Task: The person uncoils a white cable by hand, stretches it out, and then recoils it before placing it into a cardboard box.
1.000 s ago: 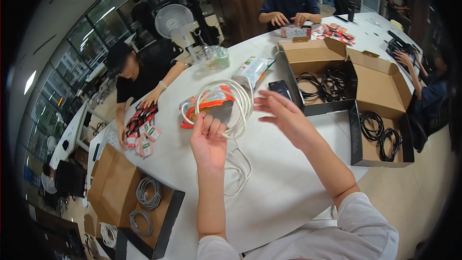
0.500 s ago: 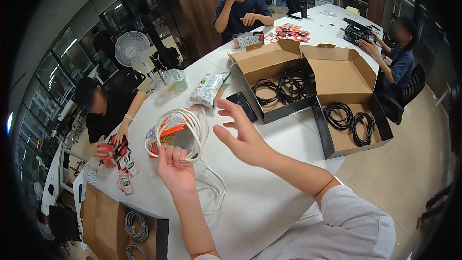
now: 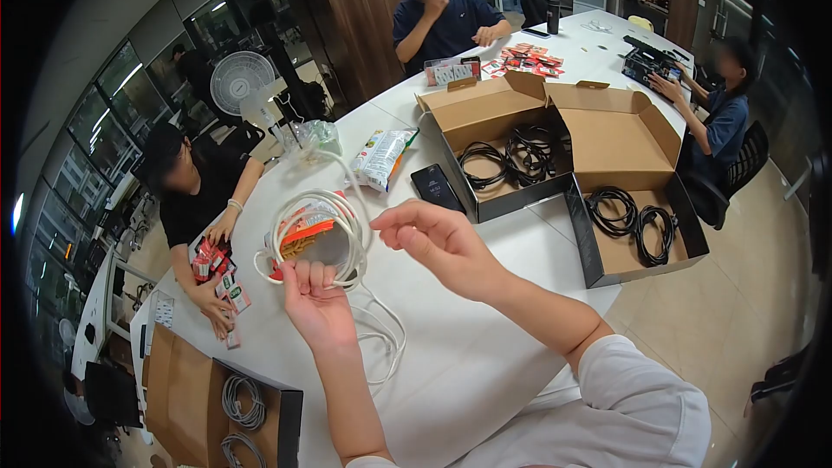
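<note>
A loose coil of white cable (image 3: 357,251) is in my left hand (image 3: 315,299), whose fingers are closed round its lower part. One length of the cable arcs up past the coil, and another trails down onto the table. My right hand (image 3: 446,247) hovers just right of the coil, fingers half bent and thumb apart. The cable runs close to its fingertips; I see none between them. Behind the coil, partly hidden, lies an orange-red snack bag (image 3: 305,224) with brown sticks showing.
Black cables lie in two open cardboard boxes (image 3: 520,201) (image 3: 620,270) on the white table (image 3: 485,338). Grey cables fill another box (image 3: 290,420) at lower left. A phone (image 3: 436,188) and snack packet (image 3: 381,159) lie beyond my hands. Several people sit around; one handles red packets (image 3: 212,258).
My right hand has moved slightly down, its fingers less spread. A strand of white cable has swung up above the coil. The person at left has moved a hand down over the packets.
</note>
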The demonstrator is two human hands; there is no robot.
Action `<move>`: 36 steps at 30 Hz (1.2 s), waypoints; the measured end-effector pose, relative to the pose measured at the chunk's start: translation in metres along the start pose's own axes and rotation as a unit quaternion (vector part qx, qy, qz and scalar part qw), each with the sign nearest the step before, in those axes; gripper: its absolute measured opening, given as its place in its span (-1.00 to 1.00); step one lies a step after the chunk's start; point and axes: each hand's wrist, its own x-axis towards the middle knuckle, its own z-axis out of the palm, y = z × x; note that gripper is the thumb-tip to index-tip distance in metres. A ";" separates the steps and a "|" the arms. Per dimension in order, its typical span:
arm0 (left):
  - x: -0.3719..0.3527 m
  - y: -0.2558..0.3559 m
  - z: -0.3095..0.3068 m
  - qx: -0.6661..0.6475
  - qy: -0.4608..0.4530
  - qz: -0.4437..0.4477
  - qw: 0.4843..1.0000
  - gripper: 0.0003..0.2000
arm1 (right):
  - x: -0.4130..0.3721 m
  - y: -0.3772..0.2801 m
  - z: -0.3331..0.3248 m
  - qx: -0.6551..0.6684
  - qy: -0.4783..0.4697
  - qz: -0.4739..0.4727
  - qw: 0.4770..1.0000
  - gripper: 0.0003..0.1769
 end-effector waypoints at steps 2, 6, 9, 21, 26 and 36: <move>0.001 0.003 0.000 0.002 -0.005 0.011 1.000 -0.80 | -0.002 0.003 0.007 -0.063 0.038 -0.023 0.997 -0.53; -0.001 0.002 0.003 -0.001 -0.007 -0.002 1.000 -0.81 | 0.003 0.021 0.009 -0.115 0.115 0.009 0.987 -0.37; -0.005 -0.002 0.008 -0.002 -0.021 -0.018 1.000 -0.83 | 0.003 0.019 0.008 -0.009 0.089 0.082 0.993 -0.28; -0.003 -0.003 0.002 0.019 -0.007 0.005 1.000 -0.80 | 0.003 0.020 0.015 -0.161 0.059 -0.151 0.974 -0.85; -0.005 0.003 -0.001 0.045 -0.007 0.028 0.999 -0.74 | -0.006 0.015 0.035 -0.267 0.034 -0.187 0.945 -0.90; -0.002 0.005 0.003 0.090 -0.060 0.127 0.986 -0.70 | 0.000 0.026 0.035 -0.324 -0.011 -0.079 0.943 -0.82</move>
